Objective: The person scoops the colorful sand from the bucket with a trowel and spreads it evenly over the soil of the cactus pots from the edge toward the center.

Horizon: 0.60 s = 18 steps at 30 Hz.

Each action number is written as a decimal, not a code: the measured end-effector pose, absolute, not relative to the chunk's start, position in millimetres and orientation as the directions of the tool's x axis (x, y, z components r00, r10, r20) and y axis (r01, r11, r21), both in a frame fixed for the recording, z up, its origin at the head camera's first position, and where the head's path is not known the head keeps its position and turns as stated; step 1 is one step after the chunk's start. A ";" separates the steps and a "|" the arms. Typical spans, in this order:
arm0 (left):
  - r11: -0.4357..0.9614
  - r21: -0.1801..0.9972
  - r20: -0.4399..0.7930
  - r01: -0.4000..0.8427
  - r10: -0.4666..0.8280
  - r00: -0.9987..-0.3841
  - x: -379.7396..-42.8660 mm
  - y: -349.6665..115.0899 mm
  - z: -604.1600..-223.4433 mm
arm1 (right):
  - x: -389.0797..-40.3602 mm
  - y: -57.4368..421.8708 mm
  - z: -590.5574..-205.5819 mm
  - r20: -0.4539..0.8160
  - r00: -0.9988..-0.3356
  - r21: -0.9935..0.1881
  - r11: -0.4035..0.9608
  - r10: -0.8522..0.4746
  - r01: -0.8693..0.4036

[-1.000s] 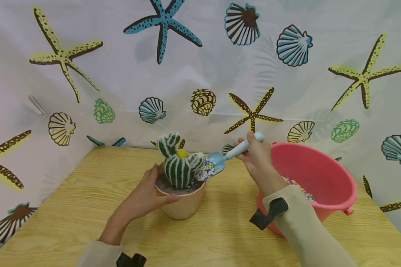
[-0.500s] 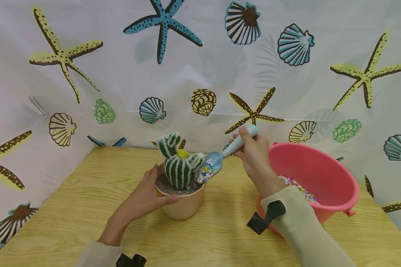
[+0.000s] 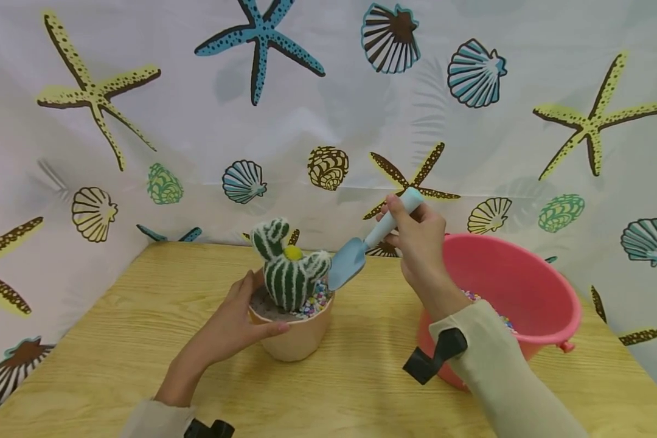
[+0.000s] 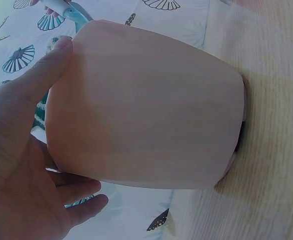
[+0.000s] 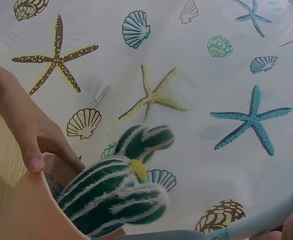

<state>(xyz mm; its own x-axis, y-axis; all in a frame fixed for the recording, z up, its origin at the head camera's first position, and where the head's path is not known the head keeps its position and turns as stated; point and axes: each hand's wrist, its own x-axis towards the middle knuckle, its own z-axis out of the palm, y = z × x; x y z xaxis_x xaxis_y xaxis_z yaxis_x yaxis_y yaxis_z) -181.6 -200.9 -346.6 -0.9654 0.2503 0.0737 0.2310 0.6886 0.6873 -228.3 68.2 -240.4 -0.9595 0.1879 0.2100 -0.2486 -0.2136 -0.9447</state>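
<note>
Clasping the scoop point(image 3: 357, 252) in our right hand point(image 3: 421, 246) and pot point(image 3: 297, 340) in our left hand point(image 3: 235, 322), we could tip the cactus point(image 3: 288, 281) between both grips if the blade point(image 3: 346, 265) knocks it.

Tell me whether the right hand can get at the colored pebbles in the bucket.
Likely yes: the pebbles lie in an open-topped bucket beside the right hand, which holds the trowel.

The cactus point(image 3: 287, 285) is white-striped green, the pot point(image 3: 295, 342) peach, the trowel point(image 3: 347, 263) pale blue, the bucket point(image 3: 531, 280) pink.
</note>
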 end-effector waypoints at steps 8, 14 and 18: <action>0.681 0.695 0.076 0.233 0.253 -0.964 -180.8 -201.5 -347.3 | -228.4 59.6 -250.3 0.167 -0.973 -0.960 -0.198 0.157 -0.197; 0.685 0.686 0.090 0.247 0.257 -0.962 -180.9 -200.1 -347.3 | -225.1 61.0 -254.0 0.201 -0.973 -0.976 -0.059 0.112 -0.208; 0.689 0.682 0.092 0.245 0.252 -0.963 -180.8 -199.8 -347.9 | -221.8 62.3 -255.1 0.219 -0.972 -0.976 0.020 0.086 -0.218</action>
<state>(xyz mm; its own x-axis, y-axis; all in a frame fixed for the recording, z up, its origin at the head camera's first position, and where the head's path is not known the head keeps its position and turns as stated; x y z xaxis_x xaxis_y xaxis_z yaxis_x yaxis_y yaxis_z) -180.8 -199.8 -347.9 -0.9634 0.2518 0.0921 0.2453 0.6886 0.6824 -221.8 62.3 -255.1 -0.9720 0.0860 0.2188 -0.2179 0.0197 -0.9758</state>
